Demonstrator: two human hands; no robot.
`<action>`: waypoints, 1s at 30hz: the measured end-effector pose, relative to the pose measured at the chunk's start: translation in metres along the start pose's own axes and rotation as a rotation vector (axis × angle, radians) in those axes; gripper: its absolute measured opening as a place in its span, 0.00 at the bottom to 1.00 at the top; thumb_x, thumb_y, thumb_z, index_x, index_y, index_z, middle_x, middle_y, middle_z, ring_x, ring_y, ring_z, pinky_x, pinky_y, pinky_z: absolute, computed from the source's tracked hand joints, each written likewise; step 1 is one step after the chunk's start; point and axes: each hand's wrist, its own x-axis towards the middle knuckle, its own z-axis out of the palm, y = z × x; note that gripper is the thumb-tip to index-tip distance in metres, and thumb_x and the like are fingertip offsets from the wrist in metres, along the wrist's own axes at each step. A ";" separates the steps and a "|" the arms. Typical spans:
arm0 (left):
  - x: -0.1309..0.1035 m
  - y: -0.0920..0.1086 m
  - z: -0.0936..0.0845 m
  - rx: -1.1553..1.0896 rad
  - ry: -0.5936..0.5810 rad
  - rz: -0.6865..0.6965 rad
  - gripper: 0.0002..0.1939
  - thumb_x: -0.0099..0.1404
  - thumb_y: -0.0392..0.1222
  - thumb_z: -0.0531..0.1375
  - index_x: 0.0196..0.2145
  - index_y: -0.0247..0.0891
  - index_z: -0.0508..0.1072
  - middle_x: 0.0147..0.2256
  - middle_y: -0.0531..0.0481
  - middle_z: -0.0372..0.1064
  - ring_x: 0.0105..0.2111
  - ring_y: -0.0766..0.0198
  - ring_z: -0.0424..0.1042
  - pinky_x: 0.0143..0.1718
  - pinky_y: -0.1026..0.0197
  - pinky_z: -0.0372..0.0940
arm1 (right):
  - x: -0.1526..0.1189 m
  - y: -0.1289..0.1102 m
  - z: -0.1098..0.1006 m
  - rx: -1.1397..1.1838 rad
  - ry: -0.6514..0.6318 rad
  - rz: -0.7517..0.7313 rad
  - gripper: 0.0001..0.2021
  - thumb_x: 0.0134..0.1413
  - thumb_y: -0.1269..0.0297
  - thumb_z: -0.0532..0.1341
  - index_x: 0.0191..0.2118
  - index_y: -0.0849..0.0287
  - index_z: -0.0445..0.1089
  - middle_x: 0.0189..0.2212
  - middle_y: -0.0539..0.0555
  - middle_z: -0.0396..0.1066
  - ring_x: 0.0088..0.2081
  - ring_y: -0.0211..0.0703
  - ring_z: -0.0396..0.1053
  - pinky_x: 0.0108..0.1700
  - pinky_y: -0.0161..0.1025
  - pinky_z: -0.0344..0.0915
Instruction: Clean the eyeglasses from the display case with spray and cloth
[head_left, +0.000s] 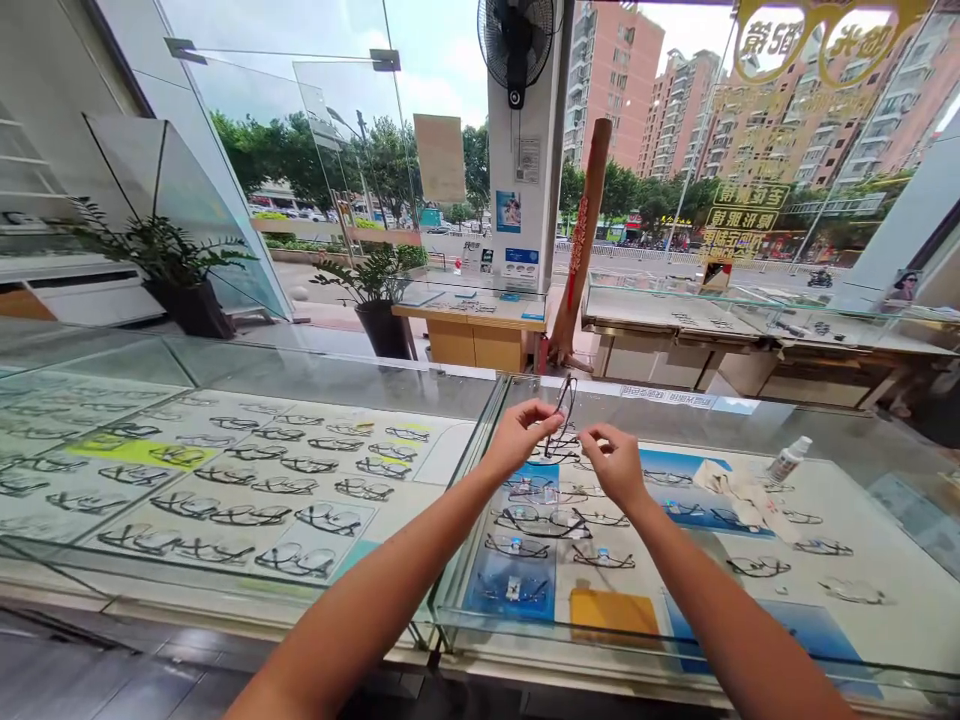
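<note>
Above the glass display counter, my left hand [521, 437] pinches a pair of dark-framed eyeglasses [568, 403], which is turned edge-on and upright. My right hand [613, 462] hovers just to the right of it, thumb and fingertips pressed together. Whether those fingertips grip part of the eyeglasses or something small is too fine to tell. Under both hands, several other eyeglasses [541, 522] lie behind the glass on blue and white cards.
A white spray bottle [791, 458] and a pale crumpled cloth [742, 492] are at the right. A yellow-brown flat item [613, 612] lies near the front. At left, another glass case [420, 425] holds rows of eyeglasses. Potted plants [386, 325] and a wooden post [585, 230] stand beyond.
</note>
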 end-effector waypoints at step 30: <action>-0.001 -0.014 0.004 -0.061 -0.096 -0.151 0.26 0.60 0.63 0.72 0.40 0.38 0.74 0.42 0.46 0.74 0.43 0.60 0.74 0.42 0.59 0.74 | 0.006 -0.003 -0.006 0.151 0.011 0.092 0.17 0.59 0.47 0.68 0.34 0.57 0.78 0.25 0.50 0.72 0.27 0.41 0.63 0.31 0.40 0.61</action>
